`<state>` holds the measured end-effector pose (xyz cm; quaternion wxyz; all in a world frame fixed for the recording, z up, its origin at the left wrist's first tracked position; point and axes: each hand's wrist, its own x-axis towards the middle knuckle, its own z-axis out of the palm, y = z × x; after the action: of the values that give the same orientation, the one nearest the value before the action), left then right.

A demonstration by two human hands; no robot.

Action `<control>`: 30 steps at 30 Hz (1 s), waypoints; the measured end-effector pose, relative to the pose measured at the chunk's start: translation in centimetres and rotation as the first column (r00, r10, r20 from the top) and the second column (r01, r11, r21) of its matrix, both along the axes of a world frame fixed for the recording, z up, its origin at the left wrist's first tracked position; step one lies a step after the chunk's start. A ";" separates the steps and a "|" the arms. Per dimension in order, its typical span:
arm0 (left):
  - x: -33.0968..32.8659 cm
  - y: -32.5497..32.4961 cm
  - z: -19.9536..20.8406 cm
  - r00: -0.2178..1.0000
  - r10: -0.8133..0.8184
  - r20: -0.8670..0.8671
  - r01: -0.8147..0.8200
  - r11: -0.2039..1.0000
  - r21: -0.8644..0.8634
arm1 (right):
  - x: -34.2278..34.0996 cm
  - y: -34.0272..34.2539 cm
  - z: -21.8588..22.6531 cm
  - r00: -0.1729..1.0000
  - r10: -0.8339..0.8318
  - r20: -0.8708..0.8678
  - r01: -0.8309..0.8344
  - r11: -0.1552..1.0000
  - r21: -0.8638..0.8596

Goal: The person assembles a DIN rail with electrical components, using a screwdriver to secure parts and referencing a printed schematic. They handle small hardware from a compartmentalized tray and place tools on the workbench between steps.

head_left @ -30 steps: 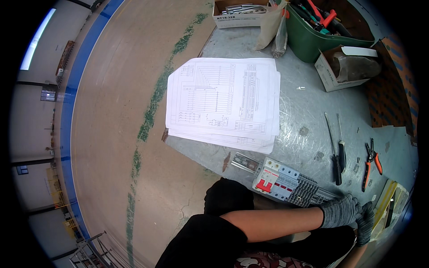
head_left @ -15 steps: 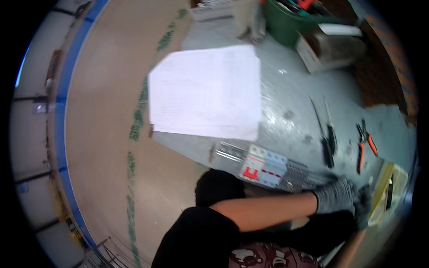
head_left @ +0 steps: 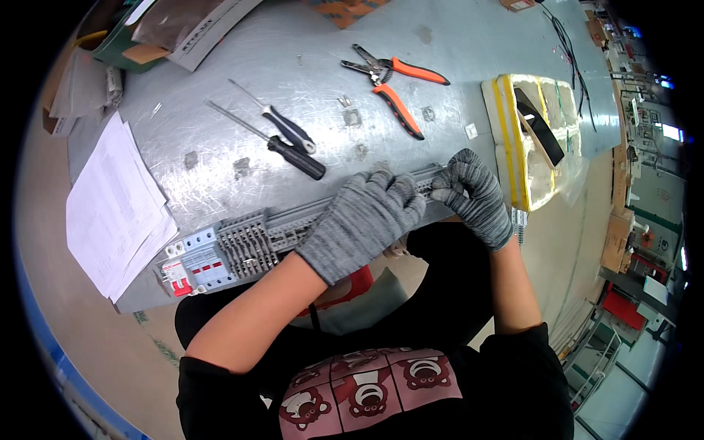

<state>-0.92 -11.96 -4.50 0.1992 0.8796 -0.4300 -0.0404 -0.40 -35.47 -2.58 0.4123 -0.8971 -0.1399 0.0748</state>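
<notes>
Along the table's near edge lies a metal DIN rail carrying a row of grey terminal blocks. At its left end sit a circuit breaker with a red switch and a pale blue-and-white module. My left hand, in a grey knit glove, is closed over the right part of the rail, its fingertips partly hidden. Close by, my gloved right hand pinches at the rail's right end. Whatever is between its fingers is too small or hidden to name.
Two black-handled screwdrivers and orange-handled wire strippers lie beyond the rail. On the right, a foam box with yellow tape holds a phone. Papers lie left; a green bin and cardboard box stand far left.
The view has swung right and levelled, so papers, tools and rail appear farther left. Both hands now show at the rail's right part; earlier they were together near the picture's right edge.
</notes>
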 end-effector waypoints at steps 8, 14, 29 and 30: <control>-0.1 0.1 0.6 0.998 -0.018 -0.054 0.020 0.999 0.034 | 0.1 -0.2 0.7 0.998 0.044 0.044 -0.038 0.991 -0.131; 0.1 0.1 0.4 0.999 -0.018 -0.050 0.019 1.000 0.012 | 0.2 -0.4 1.0 0.997 0.029 0.070 -0.020 0.992 -0.126; -1.6 -0.6 -0.4 0.994 0.110 0.013 -0.109 0.993 -0.033 | 0.4 0.6 1.1 1.000 -0.003 -0.012 0.002 0.989 -0.146; -1.6 -0.5 -0.3 0.993 0.119 0.016 -0.118 0.993 -0.019 | 0.5 0.7 1.1 1.000 0.007 0.013 -0.006 0.993 -0.114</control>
<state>-2.49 -12.41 -4.82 0.2055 0.9021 -0.3791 -0.0170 0.08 -34.77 -1.47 0.3591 -0.9193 -0.1412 0.0778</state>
